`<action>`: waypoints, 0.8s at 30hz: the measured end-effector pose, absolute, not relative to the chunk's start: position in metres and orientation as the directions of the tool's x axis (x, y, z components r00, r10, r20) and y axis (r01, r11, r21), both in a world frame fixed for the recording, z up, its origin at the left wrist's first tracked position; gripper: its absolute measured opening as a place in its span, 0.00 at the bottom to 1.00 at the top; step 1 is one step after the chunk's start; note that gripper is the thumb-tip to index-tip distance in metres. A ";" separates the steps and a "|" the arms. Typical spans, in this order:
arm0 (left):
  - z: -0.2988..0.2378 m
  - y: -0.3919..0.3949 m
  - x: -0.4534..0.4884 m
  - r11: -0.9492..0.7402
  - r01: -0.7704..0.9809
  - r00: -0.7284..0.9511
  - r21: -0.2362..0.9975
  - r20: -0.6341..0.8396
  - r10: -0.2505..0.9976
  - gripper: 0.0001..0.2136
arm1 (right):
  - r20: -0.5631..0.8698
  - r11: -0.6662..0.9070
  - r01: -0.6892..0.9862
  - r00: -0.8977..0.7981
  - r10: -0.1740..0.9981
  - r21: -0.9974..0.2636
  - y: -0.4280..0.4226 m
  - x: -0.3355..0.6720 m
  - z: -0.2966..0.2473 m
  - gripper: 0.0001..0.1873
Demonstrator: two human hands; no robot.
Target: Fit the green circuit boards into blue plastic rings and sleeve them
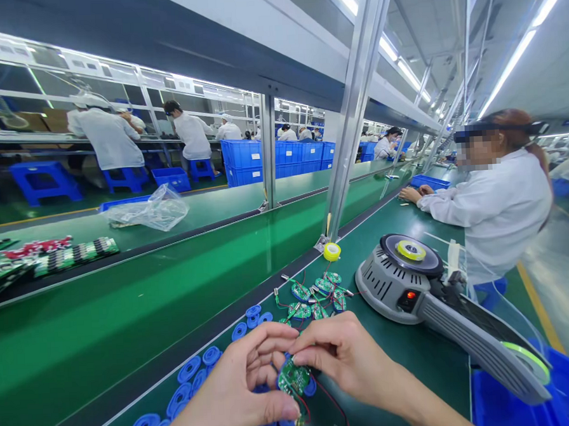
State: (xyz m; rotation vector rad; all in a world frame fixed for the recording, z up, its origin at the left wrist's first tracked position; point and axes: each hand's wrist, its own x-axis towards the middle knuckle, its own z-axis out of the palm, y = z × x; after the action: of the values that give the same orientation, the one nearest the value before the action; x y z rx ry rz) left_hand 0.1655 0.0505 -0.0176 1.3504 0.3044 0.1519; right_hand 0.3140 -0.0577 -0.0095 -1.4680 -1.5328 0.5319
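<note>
My left hand [236, 387] and my right hand [349, 356] meet low in the middle of the view, both pinching a small round green circuit board [293, 378] with red and black wires hanging from it. Beneath my hands lie several blue ring-shaped parts [192, 377] on the green bench. Just beyond my fingers sits a heap of several more green circuit boards with wires [317, 294].
A grey tape dispenser machine [402, 277] with a lit red switch stands to the right, a yellow tape roll [331, 251] beyond the boards. A co-worker in white [498, 202] sits at the bench to the right. A conveyor belt [127, 310] runs along the left, blue crates [272, 159] behind.
</note>
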 end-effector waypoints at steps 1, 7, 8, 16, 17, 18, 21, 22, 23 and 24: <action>-0.016 0.051 0.165 0.228 0.070 0.951 0.971 -0.133 0.278 0.24 | 0.304 0.182 0.530 0.153 0.940 -0.828 -0.058 0.313 -0.011 0.06; -0.018 0.053 0.163 0.145 0.143 0.930 0.979 -0.182 0.318 0.26 | 0.170 0.228 -0.101 0.403 0.899 -0.968 -0.058 0.319 -0.014 0.09; -0.019 0.054 0.163 0.138 0.136 0.927 0.981 -0.175 0.331 0.27 | 0.124 0.252 -0.279 0.406 0.905 -0.927 -0.058 0.322 -0.014 0.08; -0.021 0.064 0.163 0.106 0.060 0.903 0.993 -0.099 0.417 0.26 | -0.137 0.090 -0.633 0.301 0.944 -0.769 -0.067 0.325 -0.045 0.12; -0.020 0.064 0.163 0.113 0.052 0.900 0.992 -0.096 0.425 0.26 | -0.165 0.050 -0.622 0.283 0.945 -0.782 -0.068 0.322 -0.050 0.12; -0.020 0.064 0.164 0.127 0.043 0.899 0.991 -0.094 0.428 0.25 | -0.189 0.010 -0.605 0.264 0.946 -0.796 -0.069 0.318 -0.055 0.10; -0.017 0.063 0.164 0.154 0.031 0.895 0.988 -0.096 0.435 0.25 | -0.220 -0.089 -0.509 0.205 0.954 -0.856 -0.070 0.308 -0.063 0.16; -0.016 0.063 0.164 0.149 0.031 0.892 0.988 -0.094 0.442 0.25 | -0.208 -0.102 -0.463 0.184 0.961 -0.880 -0.069 0.304 -0.064 0.20; -0.016 0.063 0.164 0.145 0.030 0.892 0.989 -0.092 0.443 0.24 | -0.185 -0.106 -0.410 0.158 0.970 -0.906 -0.069 0.301 -0.065 0.24; -0.015 0.063 0.164 0.147 0.030 0.894 0.989 -0.093 0.439 0.24 | -0.155 -0.097 -0.358 0.138 0.978 -0.929 -0.067 0.297 -0.064 0.25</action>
State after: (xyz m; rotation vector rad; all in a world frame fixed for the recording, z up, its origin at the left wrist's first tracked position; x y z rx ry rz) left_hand 0.1642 0.0629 -0.0153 1.4021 0.4038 0.3056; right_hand 0.2975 -0.0675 -0.0642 -1.1045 -0.7629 1.3264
